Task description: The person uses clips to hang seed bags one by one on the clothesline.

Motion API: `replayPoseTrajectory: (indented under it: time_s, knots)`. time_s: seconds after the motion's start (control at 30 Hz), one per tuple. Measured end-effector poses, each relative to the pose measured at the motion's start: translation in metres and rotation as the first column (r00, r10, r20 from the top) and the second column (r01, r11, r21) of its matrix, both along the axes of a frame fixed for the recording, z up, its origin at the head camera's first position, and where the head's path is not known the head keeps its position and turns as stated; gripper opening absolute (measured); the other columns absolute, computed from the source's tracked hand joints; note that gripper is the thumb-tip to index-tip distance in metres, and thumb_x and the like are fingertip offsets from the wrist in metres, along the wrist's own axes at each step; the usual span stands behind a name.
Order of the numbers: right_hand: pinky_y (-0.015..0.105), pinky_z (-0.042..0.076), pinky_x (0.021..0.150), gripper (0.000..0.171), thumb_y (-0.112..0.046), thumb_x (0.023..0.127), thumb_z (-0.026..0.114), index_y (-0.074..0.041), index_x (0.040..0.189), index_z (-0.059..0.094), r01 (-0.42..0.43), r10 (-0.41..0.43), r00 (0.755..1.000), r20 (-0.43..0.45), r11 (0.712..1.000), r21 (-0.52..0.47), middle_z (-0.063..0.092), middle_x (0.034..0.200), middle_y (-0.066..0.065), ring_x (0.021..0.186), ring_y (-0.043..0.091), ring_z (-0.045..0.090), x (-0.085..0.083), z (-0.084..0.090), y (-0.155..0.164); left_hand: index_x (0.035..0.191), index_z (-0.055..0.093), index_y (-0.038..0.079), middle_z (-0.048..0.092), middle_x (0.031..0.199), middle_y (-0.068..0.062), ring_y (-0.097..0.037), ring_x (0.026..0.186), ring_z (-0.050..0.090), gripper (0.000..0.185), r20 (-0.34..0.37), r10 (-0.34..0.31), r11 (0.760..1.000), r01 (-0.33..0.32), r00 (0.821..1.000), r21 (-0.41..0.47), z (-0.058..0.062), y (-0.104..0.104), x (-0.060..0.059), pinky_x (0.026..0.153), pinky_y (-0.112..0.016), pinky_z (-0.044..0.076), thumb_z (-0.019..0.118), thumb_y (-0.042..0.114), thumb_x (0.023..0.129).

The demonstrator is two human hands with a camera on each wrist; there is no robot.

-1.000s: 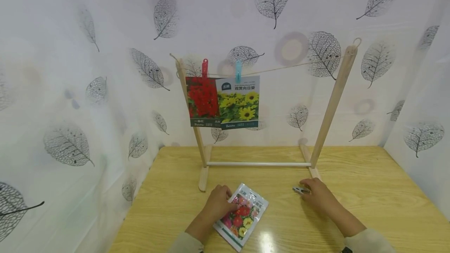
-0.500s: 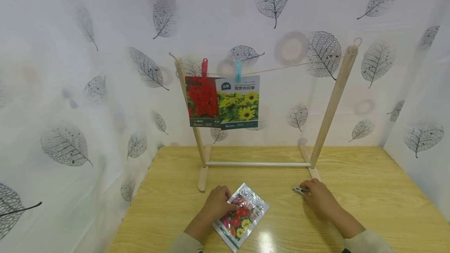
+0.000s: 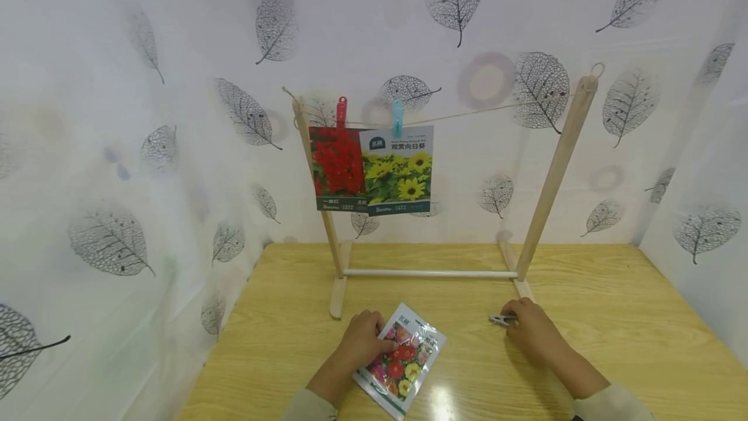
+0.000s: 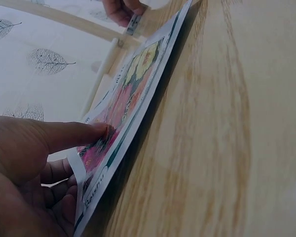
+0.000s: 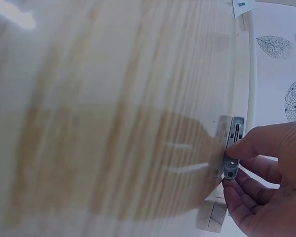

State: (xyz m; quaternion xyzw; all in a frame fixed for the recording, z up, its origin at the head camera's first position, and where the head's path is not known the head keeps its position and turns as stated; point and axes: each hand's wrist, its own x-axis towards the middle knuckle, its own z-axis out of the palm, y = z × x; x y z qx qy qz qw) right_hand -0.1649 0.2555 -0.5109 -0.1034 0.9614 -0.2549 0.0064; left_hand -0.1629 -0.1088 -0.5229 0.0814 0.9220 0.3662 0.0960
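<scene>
My left hand [image 3: 362, 338] pinches a seed packet [image 3: 407, 364] printed with red, pink and yellow flowers. In the left wrist view its thumb [image 4: 84, 133] lies on the packet's face and the other fingers curl behind; the packet's near edge is raised over the table. To the right, my right hand [image 3: 533, 329] holds a small grey clothespin [image 5: 234, 140] between thumb and fingers, low over the table beside the rack's right foot. Two more packets, one with red flowers [image 3: 337, 164] and one with yellow flowers [image 3: 403, 177], hang overlapping from the string.
A wooden rack with a left post [image 3: 318, 180], a right post [image 3: 555, 180] and a white crossbar [image 3: 432, 273] stands on the wooden table [image 3: 280, 336]. A red clothespin [image 3: 341, 112] and a blue clothespin [image 3: 397, 117] grip the sagging string [image 3: 485, 110]. Leaf-patterned curtain surrounds the table.
The packet in my left hand has shifted and tilted slightly. The grey clothespin has turned a little in my right hand. The hanging packets look the same.
</scene>
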Motion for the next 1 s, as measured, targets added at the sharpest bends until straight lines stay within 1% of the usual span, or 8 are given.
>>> replayPoseTrajectory:
  time_s: [0.17, 0.33, 0.47, 0.6, 0.83, 1.0]
  knots:
    - [0.043, 0.055, 0.079, 0.026, -0.001, 0.084, 0.071, 0.000, 0.110, 0.067, 0.003, -0.003, 1.000, -0.001, 1.000, -0.005, 0.062, 0.105, 0.013, 0.094, 0.025, 0.061, 0.0010, -0.0012, 0.0002, 0.081, 0.056, 0.014, 0.047, 0.082, 0.001, -0.017, 0.080, 0.039, 0.032, -0.001, 0.000, 1.000, 0.000, 1.000, -0.013, -0.0012, -0.0001, -0.0002, 0.066, -0.026, 0.034, 0.085, 0.030, 0.079]
    - [0.040, 0.054, 0.077, 0.027, -0.001, 0.084, 0.071, 0.000, 0.111, 0.067, -0.006, 0.006, 1.000, 0.000, 1.000, -0.007, 0.062, 0.106, 0.013, 0.093, 0.023, 0.060, 0.0015, -0.0017, 0.0012, 0.080, 0.058, 0.015, 0.048, 0.082, 0.001, -0.017, 0.081, 0.040, 0.030, 0.009, 0.005, 1.000, -0.005, 1.000, -0.027, -0.0020, 0.0003, -0.0015, 0.067, -0.027, 0.035, 0.084, 0.030, 0.079]
    - [0.039, 0.053, 0.075, 0.027, -0.001, 0.084, 0.071, 0.000, 0.111, 0.068, -0.017, 0.017, 1.000, -0.017, 1.000, -0.007, 0.062, 0.106, 0.012, 0.093, 0.023, 0.059, 0.0017, -0.0012, 0.0019, 0.082, 0.061, 0.015, 0.049, 0.084, 0.001, -0.017, 0.082, 0.041, 0.026, 0.009, 0.005, 0.999, -0.005, 1.000, -0.035, -0.0029, 0.0007, -0.0021, 0.067, -0.027, 0.036, 0.083, 0.030, 0.080]
    - [0.040, 0.054, 0.077, 0.026, -0.002, 0.085, 0.072, -0.001, 0.110, 0.068, -0.013, 0.013, 1.000, -0.029, 1.000, -0.005, 0.063, 0.104, 0.011, 0.093, 0.023, 0.060, 0.0023, -0.0010, 0.0016, 0.085, 0.064, 0.014, 0.049, 0.084, 0.001, -0.017, 0.082, 0.041, 0.022, 0.005, 0.004, 0.999, -0.004, 1.000, -0.039, -0.0019, 0.0010, -0.0014, 0.067, -0.028, 0.036, 0.080, 0.029, 0.083]
    - [0.044, 0.056, 0.077, 0.025, -0.003, 0.086, 0.073, 0.000, 0.110, 0.069, -0.019, 0.018, 0.999, -0.043, 1.000, -0.020, 0.064, 0.103, 0.012, 0.093, 0.025, 0.062, 0.0015, -0.0003, 0.0010, 0.094, 0.067, 0.010, 0.048, 0.084, 0.001, -0.016, 0.082, 0.041, 0.018, -0.003, 0.013, 0.998, -0.013, 1.000, -0.053, 0.0019, 0.0023, 0.0006, 0.067, -0.028, 0.036, 0.074, 0.025, 0.088]
    - [0.043, 0.056, 0.076, 0.024, -0.005, 0.087, 0.074, -0.002, 0.110, 0.070, -0.017, 0.016, 0.999, -0.051, 1.000, -0.015, 0.065, 0.104, 0.012, 0.091, 0.022, 0.063, 0.0016, -0.0009, 0.0006, 0.094, 0.068, 0.009, 0.050, 0.084, 0.001, -0.016, 0.081, 0.042, 0.014, -0.012, 0.004, 0.999, -0.004, 1.000, -0.048, 0.0030, 0.0014, 0.0005, 0.066, -0.028, 0.037, 0.069, 0.023, 0.092]
